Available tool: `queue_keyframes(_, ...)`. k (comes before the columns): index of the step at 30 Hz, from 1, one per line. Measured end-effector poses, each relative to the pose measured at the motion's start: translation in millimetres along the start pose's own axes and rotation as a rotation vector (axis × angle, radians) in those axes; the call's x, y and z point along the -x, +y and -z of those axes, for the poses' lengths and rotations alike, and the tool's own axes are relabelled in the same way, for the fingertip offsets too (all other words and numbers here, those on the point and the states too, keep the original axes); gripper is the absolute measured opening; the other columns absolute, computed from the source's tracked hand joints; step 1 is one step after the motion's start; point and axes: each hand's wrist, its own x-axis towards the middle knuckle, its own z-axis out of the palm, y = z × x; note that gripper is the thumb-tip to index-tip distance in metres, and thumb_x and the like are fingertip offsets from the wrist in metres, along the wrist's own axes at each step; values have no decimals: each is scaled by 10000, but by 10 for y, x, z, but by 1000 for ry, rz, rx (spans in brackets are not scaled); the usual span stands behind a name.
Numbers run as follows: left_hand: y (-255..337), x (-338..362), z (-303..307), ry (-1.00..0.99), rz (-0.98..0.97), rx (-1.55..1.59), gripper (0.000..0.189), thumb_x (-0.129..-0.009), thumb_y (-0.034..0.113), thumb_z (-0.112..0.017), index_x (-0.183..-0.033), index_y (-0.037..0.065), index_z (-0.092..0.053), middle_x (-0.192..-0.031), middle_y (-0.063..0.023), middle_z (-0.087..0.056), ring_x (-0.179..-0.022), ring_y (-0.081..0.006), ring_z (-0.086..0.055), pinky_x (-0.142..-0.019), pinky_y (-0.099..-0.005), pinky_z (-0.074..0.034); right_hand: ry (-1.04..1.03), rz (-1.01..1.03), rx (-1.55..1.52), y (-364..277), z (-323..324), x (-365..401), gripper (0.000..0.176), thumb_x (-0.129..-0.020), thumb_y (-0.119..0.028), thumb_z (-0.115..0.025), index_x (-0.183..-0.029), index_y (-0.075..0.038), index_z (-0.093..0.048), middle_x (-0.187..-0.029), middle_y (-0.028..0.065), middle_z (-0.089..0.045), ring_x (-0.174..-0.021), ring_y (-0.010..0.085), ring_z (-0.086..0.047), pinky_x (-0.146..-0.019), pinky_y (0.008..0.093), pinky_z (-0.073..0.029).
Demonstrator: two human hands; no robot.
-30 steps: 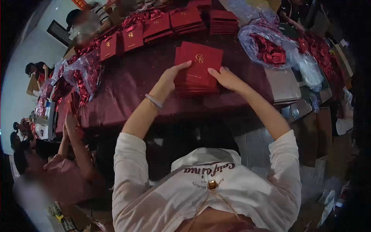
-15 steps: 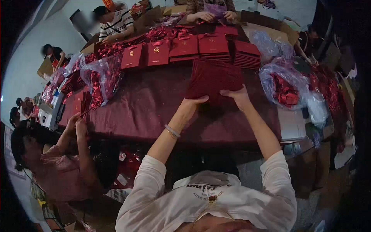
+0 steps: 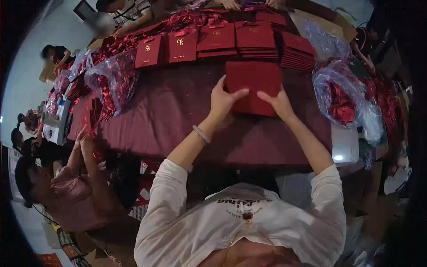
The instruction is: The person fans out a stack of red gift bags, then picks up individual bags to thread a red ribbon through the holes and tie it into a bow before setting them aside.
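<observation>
Between my two hands is a stack of red gift bags [image 3: 253, 75], held over the table with a flat red face towards me. My left hand [image 3: 226, 99] grips its left side, thumb lying across the front. On the right side my right hand [image 3: 279, 104] does the same, its thumb pointing inward. The fingers behind the stack are mostly hidden. Just beyond stand red gift bags with gold lettering, among them a left one [image 3: 149, 52] and a neighbouring one [image 3: 182, 46]. Further right are a pile of red bags [image 3: 254, 38] and another stack [image 3: 297, 51].
A dark red cloth [image 3: 178, 115] covers the table. See-through plastic bags of red ribbon lie at left [image 3: 113, 82] and right [image 3: 342, 100]. A co-worker [image 3: 80, 191] sits at my left, hands at small red bags [image 3: 89, 116]. Other people work around the far side.
The stack has tilted, so its flat face shows instead of its layered edges. My hands have shifted up along its sides. The whole view has moved slightly.
</observation>
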Motion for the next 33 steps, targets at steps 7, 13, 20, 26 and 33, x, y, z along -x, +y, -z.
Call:
queue_keyframes(7, -711, -863, -268, 37, 0, -735, 821, -720, 608, -636, -1085, -123, -552, -1012, -324, -594, -1030, -417, -558, -932, -433, -406, 98, -333, 908, 477, 331, -886, 979, -623, -626, -709, -1270, 52, -428, -1319, 269, -398, -1198, 364, -441, -972, 439, -386)
queue_keyframes(13, -489, -640, -378, 141, -236, -879, 694, -775, 446, -662, -1105, -147, -513, -1116, -344, -520, -1068, -435, -496, -938, -453, -394, 254, -299, 716, 260, 136, -634, 1070, -630, -676, -661, -1364, 5, -284, -1306, 272, -393, -1213, 433, -393, -1003, 490, -329)
queue_keyframes(20, 153, -211, -469, 173, -420, -300, 439, -827, 155, -658, -1175, -54, -491, -1156, -193, -530, -1155, -297, -477, -977, -381, -385, 361, 251, 510, -43, 153, -338, 878, -757, -356, -705, -1380, 38, -229, -1330, 245, -381, -1213, 368, -405, -1028, 396, -323)
queue_keyframes(26, 710, 825, -424, 190, -552, -195, 480, -840, -73, -560, -1284, -45, -382, -1305, -135, -352, -1208, -247, -422, -1034, -357, -354, 239, 308, 142, -558, 71, 744, 737, -865, -187, -603, -1418, 9, -159, -1419, 196, -295, -1313, 268, -308, -1067, 351, -261)
queue_keyframes(33, -109, 1686, -332, 101, -185, -487, 440, -844, -22, -577, -1266, 0, -456, -1322, -147, -355, -1209, -288, -407, -994, -362, -380, 293, 196, 706, 185, 683, 1411, 415, -839, -196, -631, -1219, -70, -522, -1307, 172, -431, -1222, 351, -405, -1014, 411, -349)
